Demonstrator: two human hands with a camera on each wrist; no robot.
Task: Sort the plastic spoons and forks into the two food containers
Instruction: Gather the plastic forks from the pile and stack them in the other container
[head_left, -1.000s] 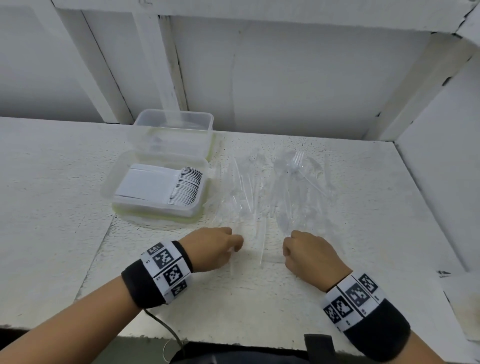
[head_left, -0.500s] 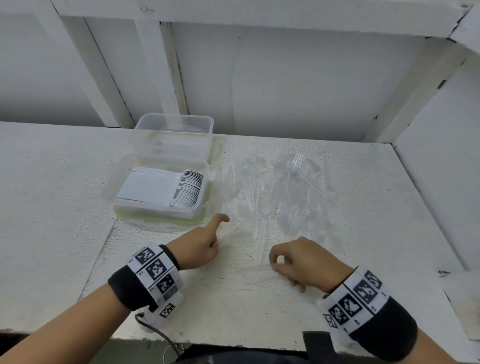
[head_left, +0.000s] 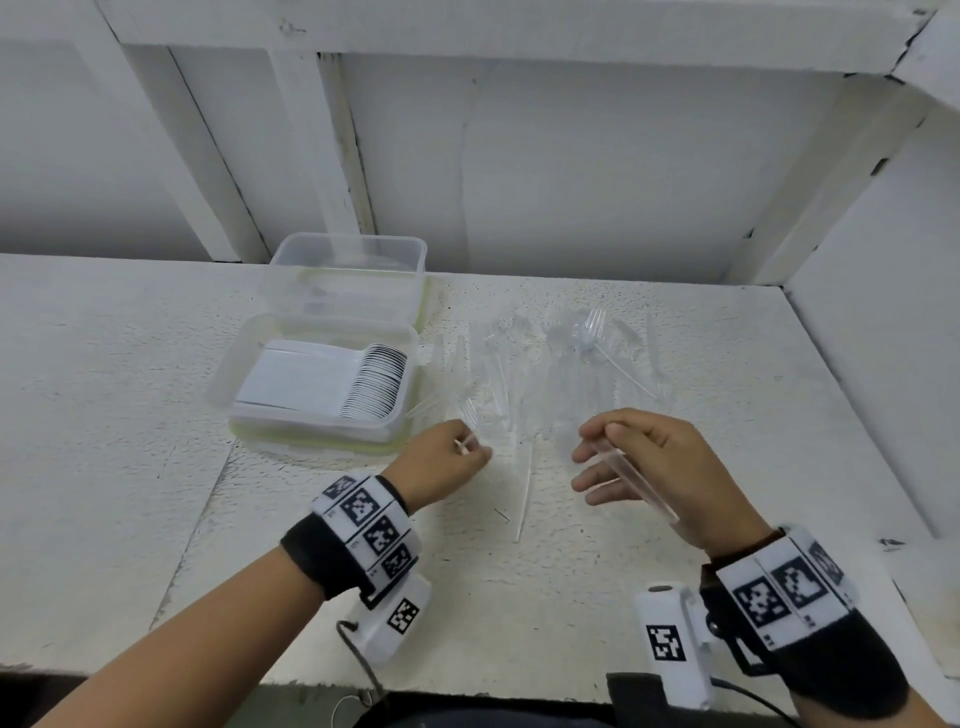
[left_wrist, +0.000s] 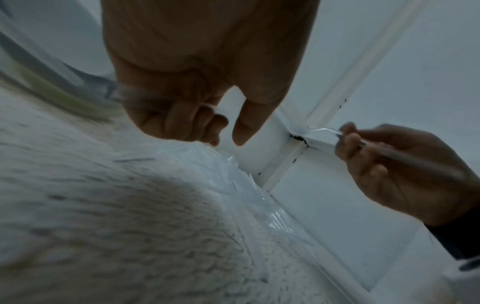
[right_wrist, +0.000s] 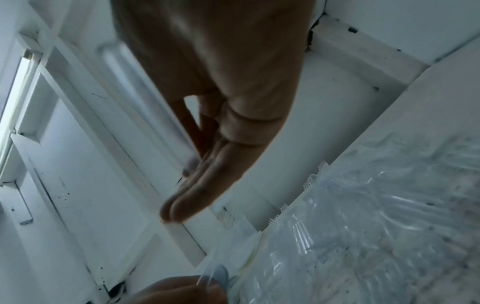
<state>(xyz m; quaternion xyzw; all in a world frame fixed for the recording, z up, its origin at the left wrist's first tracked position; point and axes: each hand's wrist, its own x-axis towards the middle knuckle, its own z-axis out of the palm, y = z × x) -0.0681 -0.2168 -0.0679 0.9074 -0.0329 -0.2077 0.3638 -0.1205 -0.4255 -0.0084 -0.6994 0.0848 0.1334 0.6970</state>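
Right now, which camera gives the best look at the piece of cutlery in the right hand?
The head view: the clear cutlery piece lies full length across the right hand. The left wrist view shows it small and off to one side. The right wrist view shows only the palm and fingers; the piece cannot be made out.

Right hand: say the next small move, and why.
Probably carry the clear utensil pinched in the right hand left to a container. Which one is unclear, since its head is hidden; the near container holds stacked spoons.
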